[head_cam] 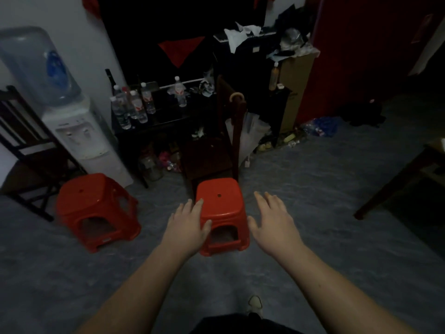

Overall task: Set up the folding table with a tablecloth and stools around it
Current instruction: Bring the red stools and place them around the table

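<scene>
- Head view: the red plastic stool (220, 206) stands mid-floor, just near of a dark wooden chair (209, 155).
- The left hand (190, 225) lies flat-fingered on the stool's left edge. The right hand (274, 222) is spread just beside it, holding nothing.
- Squeezed between flat palms, the smooth plastic may slip and drop, or the stool may knock the chair.

Near stool (221, 208) on floor at 12 o'clock. Left hand (187, 225) at its 9 o'clock edge, right hand (274, 220) just beside its 3 o'clock side. Wooden chair (209, 157) directly behind. Second stool (96, 208) at 10 o'clock, water dispenser (79, 131) behind it. Table (409, 174) at 2 o'clock.
</scene>
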The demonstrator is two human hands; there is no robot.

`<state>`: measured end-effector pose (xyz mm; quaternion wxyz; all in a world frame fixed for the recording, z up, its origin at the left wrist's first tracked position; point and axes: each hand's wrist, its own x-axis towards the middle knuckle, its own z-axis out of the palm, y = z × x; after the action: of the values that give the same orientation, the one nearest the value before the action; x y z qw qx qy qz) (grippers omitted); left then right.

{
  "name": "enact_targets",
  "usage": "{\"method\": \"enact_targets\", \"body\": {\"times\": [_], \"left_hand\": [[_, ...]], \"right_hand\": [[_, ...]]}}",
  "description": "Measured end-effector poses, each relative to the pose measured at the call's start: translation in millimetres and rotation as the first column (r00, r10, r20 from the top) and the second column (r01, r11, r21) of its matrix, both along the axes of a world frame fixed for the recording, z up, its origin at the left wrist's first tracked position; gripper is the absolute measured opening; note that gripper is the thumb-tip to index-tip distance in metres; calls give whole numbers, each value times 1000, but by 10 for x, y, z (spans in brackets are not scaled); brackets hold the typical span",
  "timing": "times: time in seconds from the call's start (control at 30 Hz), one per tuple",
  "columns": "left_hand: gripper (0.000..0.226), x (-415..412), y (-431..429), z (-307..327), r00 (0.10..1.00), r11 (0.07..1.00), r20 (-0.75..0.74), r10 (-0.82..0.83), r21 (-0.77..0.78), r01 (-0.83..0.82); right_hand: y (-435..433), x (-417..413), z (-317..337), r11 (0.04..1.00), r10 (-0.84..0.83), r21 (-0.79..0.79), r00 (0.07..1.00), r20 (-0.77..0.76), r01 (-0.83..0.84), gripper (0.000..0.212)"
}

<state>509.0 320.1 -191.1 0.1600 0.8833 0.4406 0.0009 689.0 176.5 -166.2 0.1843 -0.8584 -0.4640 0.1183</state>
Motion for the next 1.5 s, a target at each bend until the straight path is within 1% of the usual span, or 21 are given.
{"method": "enact_targets", "body": {"times": [0.17,0.27,0.4,0.5,0.57,0.67,0.73,0.8,0.87,0.97,1.07,1.13,1.17,1.2,1.27,1.33,1.4,1.5], "left_hand": [[75,655,611,-84,998,998,-21,62,-31,-63],[82,902,934,-213,994,992,-53,100,-67,-104],[72,1179,1415,-512,987,984,-101,128,-114,-139],[72,1372,1833,-794,982,962,-110,157,-209,-177],[73,1475,2108,-1008,977,944,-127,168,-263,-197],[74,1603,2506,-1391,971,908,-144,193,-348,-233],[76,1642,2775,-1856,976,892,-144,162,-401,-208],[79,1667,2995,-2381,978,867,-168,121,-462,-186],[76,1738,3131,-2662,964,833,-196,178,-492,-254],[77,1906,3336,-3007,942,812,-202,269,-478,-335],[81,1951,3484,-3594,916,761,-194,351,-510,-400],[88,1979,3552,-4011,889,724,-188,417,-522,-450],[91,1988,3578,-4208,870,703,-190,456,-523,-482],[94,2009,3610,-4379,845,675,-187,501,-528,-516],[99,2023,3657,-4670,789,605,-174,590,-552,-574],[101,2051,3693,-4887,752,541,-160,639,-602,-588],[100,2072,3682,-5011,718,488,-156,678,-635,-598],[102,2079,3620,-5045,684,465,-157,712,-625,-627]], "right_hand": [[772,824,-165,996,72,-58,997,10,-71,71],[1213,1121,-325,992,87,-83,995,-58,-92,70],[1754,1443,-680,985,124,-104,987,-103,-135,68],[2157,1662,-1028,983,87,-150,987,-138,-108,67],[2438,1792,-1300,982,65,-165,986,-151,-90,72],[2816,1935,-1711,973,-13,-227,976,-218,-38,64],[3050,2019,-1989,971,-34,-237,966,-256,-29,66],[3228,2111,-2314,961,-62,-275,963,-262,-13,63],[3382,2165,-2648,955,-49,-293,956,-290,-40,61],[3568,2249,-3214,946,-63,-320,935,-348,-56,64],[3735,2339,-3818,940,-103,-339,910,-401,-43,68],[3859,2406,-4181,953,-165,-303,888,-430,31,65],[3894,2445,-4381,954,-207,-288,879,-430,83,67],[3920,2486,-4575,950,-246,-285,868,-431,128,73],[3925,2544,-4944,932,-327,-306,815,-479,195,86],[3939,2535,-5175,934,-334,-299,777,-533,197,86],[3960,2488,-5307,940,-325,-275,771,-548,201,82],[3967,2459,-5349,940,-332,-257,767,-549,223,85]]}}
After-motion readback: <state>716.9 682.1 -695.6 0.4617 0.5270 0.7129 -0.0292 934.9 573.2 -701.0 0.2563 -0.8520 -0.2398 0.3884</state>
